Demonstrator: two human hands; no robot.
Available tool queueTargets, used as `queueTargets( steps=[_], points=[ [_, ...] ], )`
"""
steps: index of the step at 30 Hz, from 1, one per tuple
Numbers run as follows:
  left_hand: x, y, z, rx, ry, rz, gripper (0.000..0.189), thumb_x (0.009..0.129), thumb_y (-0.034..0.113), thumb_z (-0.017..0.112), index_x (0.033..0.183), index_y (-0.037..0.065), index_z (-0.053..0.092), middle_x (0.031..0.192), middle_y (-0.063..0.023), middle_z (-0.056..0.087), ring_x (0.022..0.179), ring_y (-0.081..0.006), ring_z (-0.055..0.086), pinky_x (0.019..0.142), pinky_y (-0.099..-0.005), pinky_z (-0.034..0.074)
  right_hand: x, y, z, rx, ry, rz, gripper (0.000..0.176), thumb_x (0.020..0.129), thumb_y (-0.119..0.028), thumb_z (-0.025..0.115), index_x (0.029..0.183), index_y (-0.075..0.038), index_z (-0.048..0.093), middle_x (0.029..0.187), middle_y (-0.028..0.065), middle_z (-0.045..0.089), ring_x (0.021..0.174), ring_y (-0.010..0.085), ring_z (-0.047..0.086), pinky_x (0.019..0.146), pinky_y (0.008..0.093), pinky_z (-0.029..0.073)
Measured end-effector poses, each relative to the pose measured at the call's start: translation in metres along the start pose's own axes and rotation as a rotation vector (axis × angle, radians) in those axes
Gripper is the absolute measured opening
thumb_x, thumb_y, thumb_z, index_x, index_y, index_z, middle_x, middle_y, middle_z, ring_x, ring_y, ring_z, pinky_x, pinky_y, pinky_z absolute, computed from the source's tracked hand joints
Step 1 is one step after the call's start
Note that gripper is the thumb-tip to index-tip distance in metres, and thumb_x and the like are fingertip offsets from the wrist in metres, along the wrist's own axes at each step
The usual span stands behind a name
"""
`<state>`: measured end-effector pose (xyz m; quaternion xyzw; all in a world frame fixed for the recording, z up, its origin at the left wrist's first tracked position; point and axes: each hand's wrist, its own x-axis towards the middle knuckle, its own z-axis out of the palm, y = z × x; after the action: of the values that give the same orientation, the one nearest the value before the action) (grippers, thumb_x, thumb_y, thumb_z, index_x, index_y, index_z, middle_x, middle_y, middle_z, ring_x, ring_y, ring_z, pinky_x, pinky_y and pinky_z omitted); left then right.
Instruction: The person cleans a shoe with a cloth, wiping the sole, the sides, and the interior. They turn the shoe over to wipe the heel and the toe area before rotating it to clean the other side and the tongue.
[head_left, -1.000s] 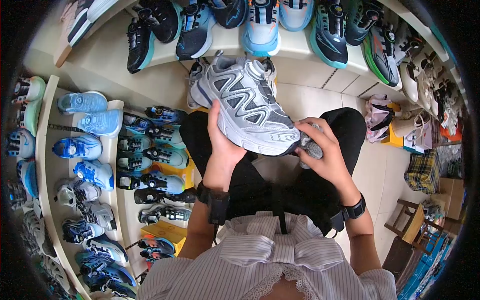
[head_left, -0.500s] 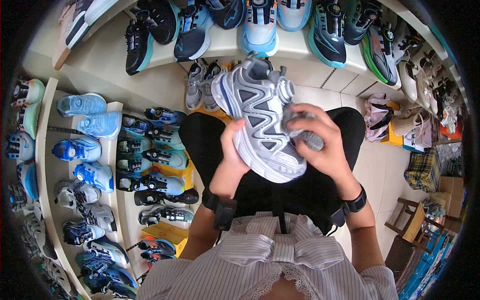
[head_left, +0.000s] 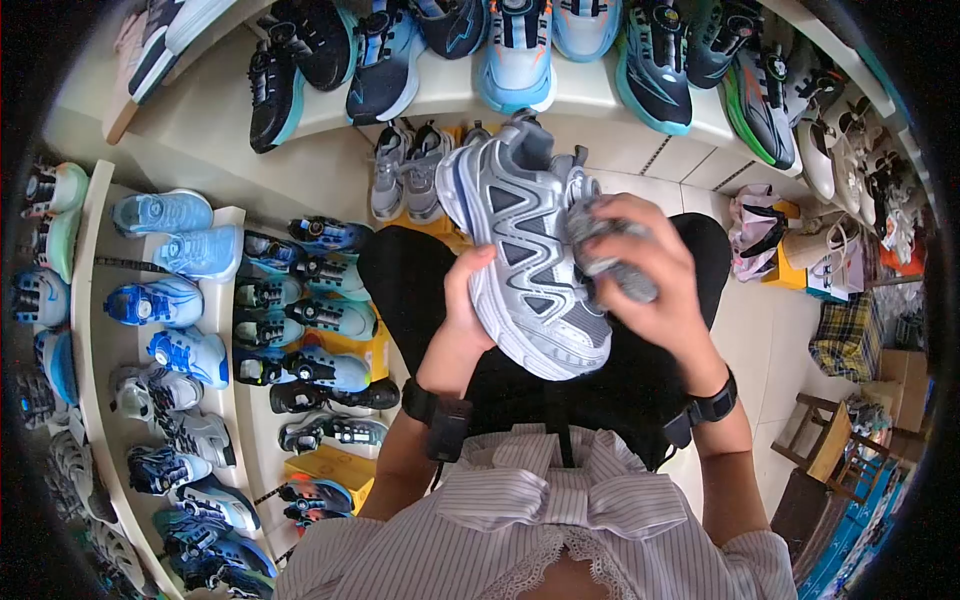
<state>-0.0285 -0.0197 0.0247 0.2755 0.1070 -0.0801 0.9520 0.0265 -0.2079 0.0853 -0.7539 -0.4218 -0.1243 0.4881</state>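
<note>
A silver-grey sneaker [head_left: 535, 255] with a chunky white sole is held up over my lap, toe pointing down toward me. My left hand [head_left: 467, 305] grips its sole from the left, thumb along the edge. In my right hand [head_left: 655, 275] is a bunched grey cloth [head_left: 632, 280], fingers curled round it. The cloth sits against the sneaker's upper on the right, near the tongue and fastening, and covers part of them.
A curved shelf [head_left: 430, 105] holding several sneakers runs across the far side. Shelves of blue and grey shoes [head_left: 185, 350] stand at left. Grey sneakers [head_left: 405, 170] rest on yellow boxes beyond my knees. A wooden stool [head_left: 828, 445] and bags are at right.
The sneaker has shifted slightly right and tilted a little in my left hand. My right hand with the cloth has moved a short way right, along the upper.
</note>
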Motion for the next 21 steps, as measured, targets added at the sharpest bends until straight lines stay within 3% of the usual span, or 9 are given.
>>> queueTargets(
  steps=[2, 7, 12, 14, 18, 21],
  points=[
    [0.003, -0.002, 0.001, -0.073, 0.022, -0.017, 0.057, 0.074, 0.034, 0.051, 0.118, -0.003, 0.044, 0.108, -0.0164, 0.057, 0.096, -0.0278, 0.057, 0.087, -0.0393, 0.045, -0.001, -0.003, 0.004, -0.050, -0.046, -0.075, 0.027, 0.054, -0.001, 0.063, 0.081, -0.006, 0.061, 0.103, 0.0089, 0.055, 0.100, 0.0293, 0.051, 0.086, 0.0386, 0.041],
    [-0.002, 0.004, -0.006, -0.029, 0.030, -0.022, 0.056, 0.075, 0.034, 0.050, 0.118, -0.002, 0.045, 0.107, -0.0164, 0.057, 0.095, -0.0280, 0.058, 0.085, -0.0394, 0.046, -0.007, 0.000, -0.011, 0.241, -0.285, 0.048, 0.024, 0.053, 0.000, 0.060, 0.077, -0.005, 0.063, 0.100, 0.0092, 0.057, 0.093, 0.0282, 0.055, 0.083, 0.0370, 0.044],
    [-0.003, 0.004, -0.014, -0.058, -0.007, -0.051, 0.056, 0.075, 0.035, 0.050, 0.117, -0.002, 0.046, 0.106, -0.0169, 0.058, 0.094, -0.0288, 0.058, 0.085, -0.0402, 0.046, -0.003, 0.004, -0.016, -0.036, 0.129, 0.171, 0.028, 0.063, -0.001, 0.060, 0.090, -0.004, 0.060, 0.106, 0.0127, 0.054, 0.098, 0.0265, 0.055, 0.085, 0.0341, 0.042],
    [-0.005, 0.001, -0.011, -0.064, 0.003, -0.081, 0.056, 0.075, 0.034, 0.049, 0.117, -0.003, 0.046, 0.106, -0.0171, 0.058, 0.094, -0.0293, 0.058, 0.086, -0.0405, 0.046, 0.000, 0.002, -0.012, -0.051, 0.179, 0.191, 0.028, 0.063, 0.001, 0.061, 0.091, -0.004, 0.060, 0.106, 0.0126, 0.053, 0.098, 0.0275, 0.054, 0.085, 0.0344, 0.042],
    [-0.005, -0.002, -0.013, -0.018, -0.030, -0.116, 0.057, 0.074, 0.033, 0.048, 0.117, -0.004, 0.045, 0.107, -0.0177, 0.057, 0.095, -0.0303, 0.058, 0.086, -0.0407, 0.046, -0.003, 0.006, -0.008, -0.056, 0.100, 0.113, 0.031, 0.059, 0.002, 0.060, 0.089, -0.005, 0.061, 0.105, 0.0123, 0.054, 0.096, 0.0283, 0.055, 0.084, 0.0347, 0.043],
    [-0.004, 0.004, -0.011, -0.036, -0.006, -0.084, 0.059, 0.073, 0.033, 0.049, 0.118, -0.005, 0.044, 0.107, -0.0189, 0.057, 0.094, -0.0303, 0.058, 0.085, -0.0408, 0.047, -0.006, 0.004, -0.015, 0.131, -0.150, 0.127, 0.031, 0.056, 0.001, 0.059, 0.087, -0.004, 0.062, 0.102, 0.0124, 0.056, 0.095, 0.0276, 0.055, 0.083, 0.0342, 0.043]
  ],
)
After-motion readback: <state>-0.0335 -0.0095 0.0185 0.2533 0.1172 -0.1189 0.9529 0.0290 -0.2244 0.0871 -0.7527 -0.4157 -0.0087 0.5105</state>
